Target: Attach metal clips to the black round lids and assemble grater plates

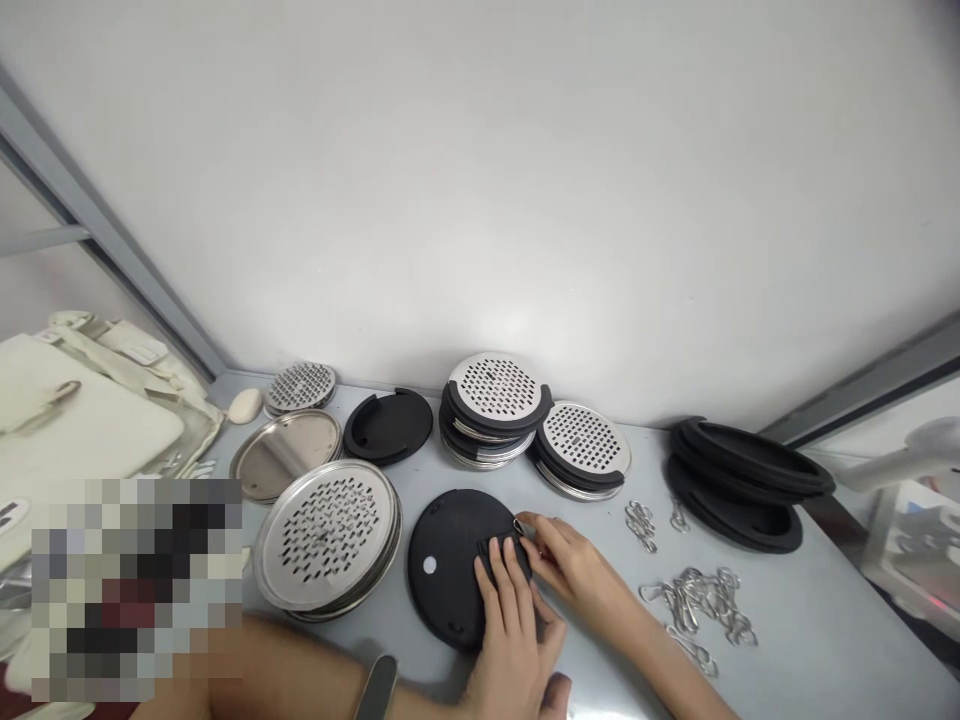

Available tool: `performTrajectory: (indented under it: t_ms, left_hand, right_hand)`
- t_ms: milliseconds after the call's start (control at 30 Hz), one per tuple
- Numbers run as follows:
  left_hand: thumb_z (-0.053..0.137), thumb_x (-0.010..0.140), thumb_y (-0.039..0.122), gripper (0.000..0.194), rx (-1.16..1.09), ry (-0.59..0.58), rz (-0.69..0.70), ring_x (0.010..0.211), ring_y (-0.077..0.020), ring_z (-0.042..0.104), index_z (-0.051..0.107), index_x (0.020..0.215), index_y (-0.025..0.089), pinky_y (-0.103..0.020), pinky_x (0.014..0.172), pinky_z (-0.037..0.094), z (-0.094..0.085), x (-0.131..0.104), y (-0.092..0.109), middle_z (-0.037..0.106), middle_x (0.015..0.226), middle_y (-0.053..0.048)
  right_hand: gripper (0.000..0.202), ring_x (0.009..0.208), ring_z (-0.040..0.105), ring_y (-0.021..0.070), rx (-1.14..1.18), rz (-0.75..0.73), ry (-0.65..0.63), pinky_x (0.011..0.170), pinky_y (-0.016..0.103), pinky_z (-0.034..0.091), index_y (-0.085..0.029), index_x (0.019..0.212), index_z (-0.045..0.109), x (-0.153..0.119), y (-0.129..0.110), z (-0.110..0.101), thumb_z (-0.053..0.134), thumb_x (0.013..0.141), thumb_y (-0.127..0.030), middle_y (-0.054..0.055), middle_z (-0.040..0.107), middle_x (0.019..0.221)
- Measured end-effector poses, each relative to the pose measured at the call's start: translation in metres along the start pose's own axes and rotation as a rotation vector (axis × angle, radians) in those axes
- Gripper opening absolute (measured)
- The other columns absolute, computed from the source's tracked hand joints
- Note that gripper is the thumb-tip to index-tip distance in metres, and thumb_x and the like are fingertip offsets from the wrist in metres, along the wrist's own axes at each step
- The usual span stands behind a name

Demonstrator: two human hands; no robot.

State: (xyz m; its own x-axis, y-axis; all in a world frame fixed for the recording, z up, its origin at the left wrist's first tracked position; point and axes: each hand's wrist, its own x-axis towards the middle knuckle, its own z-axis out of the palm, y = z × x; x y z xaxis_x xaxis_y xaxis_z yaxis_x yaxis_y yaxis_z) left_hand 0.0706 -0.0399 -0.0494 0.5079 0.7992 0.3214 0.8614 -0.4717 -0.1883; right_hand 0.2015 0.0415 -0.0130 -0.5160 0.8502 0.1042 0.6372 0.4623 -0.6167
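Observation:
A round black disc [446,555] with a white dot and small slots lies on the grey table in front of me. My left hand [514,620], with a dark band on its wrist, rests on the disc's right part, fingers pressed flat on a dark piece there. At the disc's upper right edge my right hand [559,550] pinches a small metal clip [518,526] between thumb and fingertips. Loose metal clips [701,600] lie in a pile to the right, with a smaller group [640,525] above them.
Perforated metal discs [330,535] are stacked at the left, beside a plain metal plate [289,450]. Mixed stacks [499,390] stand along the wall [480,200]. Black rings [742,480] are piled at the right. White bags [90,420] lie at far left.

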Motion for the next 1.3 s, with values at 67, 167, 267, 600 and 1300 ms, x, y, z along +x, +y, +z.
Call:
performTrajectory:
  t_ms: [67, 167, 267, 600, 1300]
  left_hand:
    - [0.057, 0.07, 0.062, 0.06, 0.01, -0.009, 0.0, 0.117, -0.0523, 0.042, 0.064, 0.096, 0.008, -0.074, 0.093, 0.016, -0.0016, 0.0007, 0.0001, 0.055, 0.123, -0.029]
    - [0.057, 0.071, 0.062, 0.059, 0.026, -0.035, -0.001, 0.117, -0.0513, 0.043, 0.064, 0.096, 0.01, -0.073, 0.094, 0.016, -0.006, 0.0017, -0.0003, 0.056, 0.124, -0.027]
    - [0.057, 0.072, 0.062, 0.059, 0.035, -0.059, -0.014, 0.118, -0.0504, 0.044, 0.064, 0.097, 0.01, -0.072, 0.095, 0.016, -0.0097, 0.0024, -0.0008, 0.055, 0.125, -0.026]
    - [0.054, 0.073, 0.061, 0.059, 0.02, 0.011, 0.022, 0.116, -0.0525, 0.044, 0.064, 0.094, 0.008, -0.073, 0.093, 0.016, -0.0024, 0.0011, -0.0019, 0.055, 0.122, -0.03]
    - [0.057, 0.068, 0.064, 0.06, 0.039, 0.025, 0.005, 0.114, -0.0534, 0.045, 0.065, 0.092, 0.009, -0.073, 0.094, 0.014, -0.0003, 0.0023, -0.0015, 0.057, 0.12, -0.028]
  right_hand:
    - [0.024, 0.084, 0.063, 0.02, -0.001, -0.001, 0.005, 0.072, 0.032, 0.053, -0.02, 0.116, 0.053, 0.0002, -0.0009, -0.0004, 0.041, 0.096, -0.028, 0.008, 0.064, 0.09]
    - [0.024, 0.084, 0.064, 0.0199, -0.001, -0.01, -0.001, 0.072, 0.032, 0.053, -0.02, 0.116, 0.053, 0.0005, -0.0021, -0.0014, 0.041, 0.096, -0.026, 0.008, 0.065, 0.092]
    - [0.024, 0.086, 0.064, 0.0195, 0.007, -0.015, -0.017, 0.073, 0.031, 0.053, -0.02, 0.117, 0.052, 0.0005, -0.0034, -0.0029, 0.039, 0.096, -0.025, 0.008, 0.065, 0.093]
    - [0.027, 0.088, 0.063, 0.02, 0.035, 0.0, -0.035, 0.075, 0.031, 0.052, -0.02, 0.12, 0.051, 0.0001, -0.0033, -0.0027, 0.04, 0.096, -0.026, 0.008, 0.064, 0.093]
    - [0.022, 0.073, 0.058, 0.0175, 0.07, 0.078, -0.096, 0.069, 0.029, 0.047, -0.022, 0.115, 0.046, 0.0016, -0.0012, -0.0014, 0.037, 0.097, -0.031, 0.003, 0.057, 0.081]
